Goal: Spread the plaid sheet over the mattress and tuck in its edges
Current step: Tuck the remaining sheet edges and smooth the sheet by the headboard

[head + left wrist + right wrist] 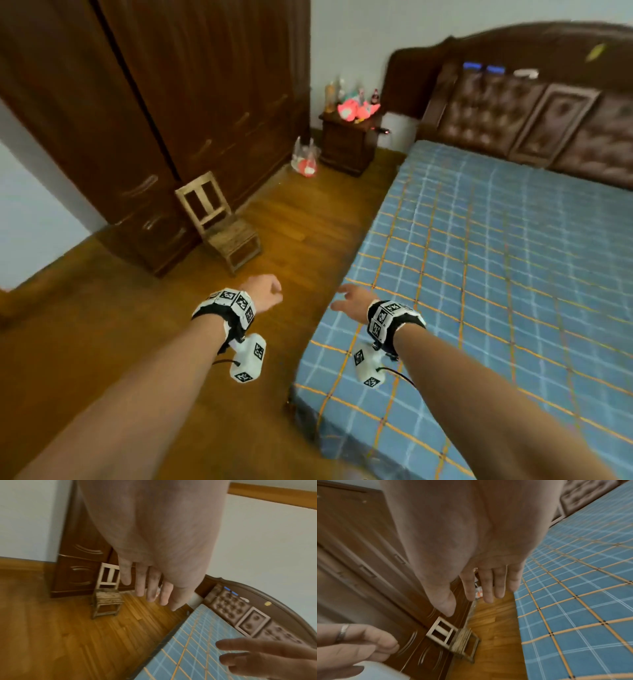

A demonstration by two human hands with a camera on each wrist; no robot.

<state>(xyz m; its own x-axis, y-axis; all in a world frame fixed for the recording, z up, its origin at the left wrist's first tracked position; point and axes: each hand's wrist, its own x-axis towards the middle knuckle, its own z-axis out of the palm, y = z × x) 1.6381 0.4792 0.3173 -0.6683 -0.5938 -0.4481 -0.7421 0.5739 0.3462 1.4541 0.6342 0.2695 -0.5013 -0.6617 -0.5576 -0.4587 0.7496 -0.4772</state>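
Observation:
The blue plaid sheet (479, 274) with orange and white lines lies flat over the mattress, reaching the padded headboard; its left edge hangs down the bed's side. My left hand (265, 294) hovers over the wooden floor beside the bed, fingers relaxed and holding nothing (150, 588). My right hand (352, 301) hovers just above the sheet's left edge with fingers spread, also holding nothing (484, 585). The sheet (197, 649) shows at the lower right of the left wrist view. In the right wrist view the sheet (573, 601) fills the right side.
A small wooden chair (219, 222) stands on the floor in front of the dark wardrobe (171, 102). A nightstand (349, 140) with toys and bottles sits by the brown headboard (531, 113). A plastic bag (305, 159) lies on the floor near it.

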